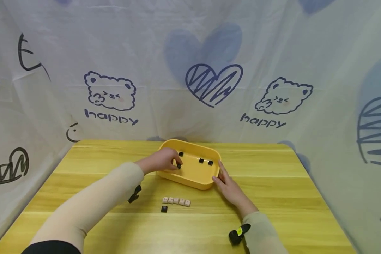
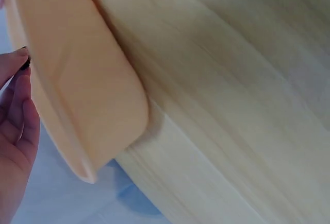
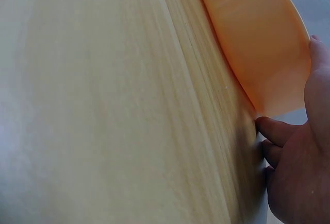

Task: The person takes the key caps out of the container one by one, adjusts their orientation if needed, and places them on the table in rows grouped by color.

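Fingers (image 1: pixel 174 163) pinched round black keycap (image 1: pixel 179 166) in tray (image 1: pixel 193 180)

keycap legends (image 1: pixel 176 201): too small | left wrist view: tray (image 2: pixel 87 80) cropped

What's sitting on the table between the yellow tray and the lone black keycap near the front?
In the head view, a short row of pale keycaps lies between the yellow tray and the lone black keycap, on the wooden table.
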Tool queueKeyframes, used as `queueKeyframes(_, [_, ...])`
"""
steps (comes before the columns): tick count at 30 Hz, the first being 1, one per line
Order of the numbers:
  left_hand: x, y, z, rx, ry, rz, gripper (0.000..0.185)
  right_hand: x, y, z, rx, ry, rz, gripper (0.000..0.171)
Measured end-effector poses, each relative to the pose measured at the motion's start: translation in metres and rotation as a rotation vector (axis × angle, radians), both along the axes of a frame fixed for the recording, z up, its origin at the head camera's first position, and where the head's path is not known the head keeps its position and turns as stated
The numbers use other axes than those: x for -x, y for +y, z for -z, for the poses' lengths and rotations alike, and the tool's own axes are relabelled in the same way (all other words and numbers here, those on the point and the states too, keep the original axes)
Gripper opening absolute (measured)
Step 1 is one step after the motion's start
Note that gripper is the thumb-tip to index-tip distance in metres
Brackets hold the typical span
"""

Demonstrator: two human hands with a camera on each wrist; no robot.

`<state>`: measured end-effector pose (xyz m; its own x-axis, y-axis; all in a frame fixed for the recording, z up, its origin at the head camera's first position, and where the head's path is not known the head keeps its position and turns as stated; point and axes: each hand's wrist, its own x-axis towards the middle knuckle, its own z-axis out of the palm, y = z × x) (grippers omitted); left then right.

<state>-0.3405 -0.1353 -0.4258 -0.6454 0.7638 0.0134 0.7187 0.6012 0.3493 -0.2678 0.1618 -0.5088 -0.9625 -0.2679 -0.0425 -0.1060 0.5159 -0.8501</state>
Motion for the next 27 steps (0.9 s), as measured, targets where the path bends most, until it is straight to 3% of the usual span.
queueKeyframes(7, [-0.022,0.001,-0.014,-0.063,-0.041,-0.108,0.020,0.001,0.002,-0.001,0.000,-0.006,-0.007,0.075])
queueKeyframes(14, [-0.050,0.004,-0.017,-0.124,-0.021,-0.237,0.019,-0.001,0.001,0.002,0.007,-0.014,-0.009,0.076])
queueKeyframes(18, [-0.066,0.007,-0.016,-0.188,-0.068,-0.295,0.019,-0.001,0.001,0.002,0.012,-0.008,-0.007,0.075])
queueKeyframes(22, [-0.080,0.007,-0.015,-0.255,-0.099,-0.317,0.019,-0.001,0.002,0.001,0.017,-0.009,-0.003,0.074])
queueKeyframes(27, [-0.094,0.003,-0.008,-0.296,-0.046,-0.325,0.018,-0.001,0.001,0.000,0.021,-0.008,-0.008,0.074])
